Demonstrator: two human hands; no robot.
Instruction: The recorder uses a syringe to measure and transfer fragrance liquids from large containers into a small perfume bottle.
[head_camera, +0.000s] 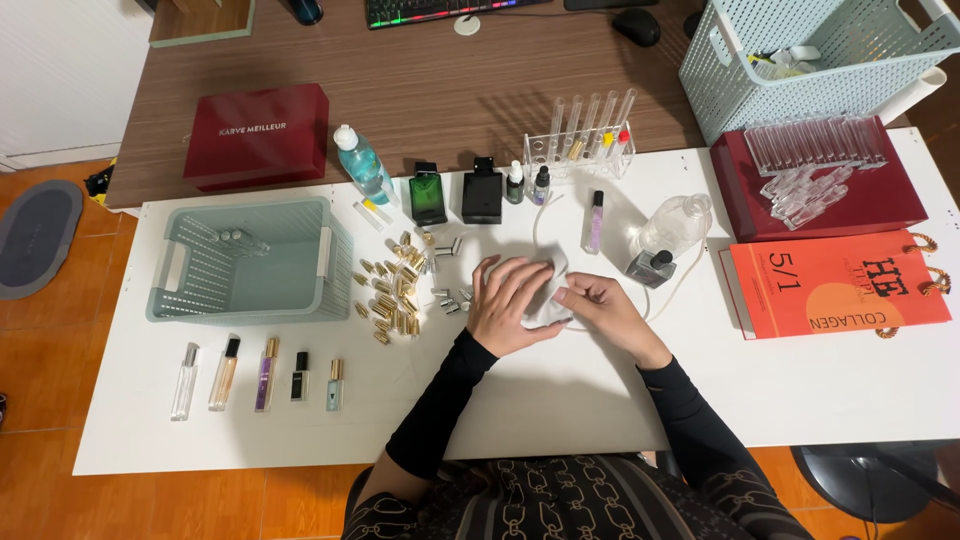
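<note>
white table (600, 400): left hand (505, 305) flat atop white cloth (548, 305), right hand (600, 305) pinching its edge.

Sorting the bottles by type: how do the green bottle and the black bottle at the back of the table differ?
The green bottle is see-through and tapers toward its base; the black bottle is opaque and squarer. Both stand upright, side by side, with dark caps, beyond the hands.

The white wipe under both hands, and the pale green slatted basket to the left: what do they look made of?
White wipe: soft tissue or cloth, matte, creased under left hand and right hand. Pale green slatted basket: moulded plastic, probably, with even slots and smooth rim.
</note>
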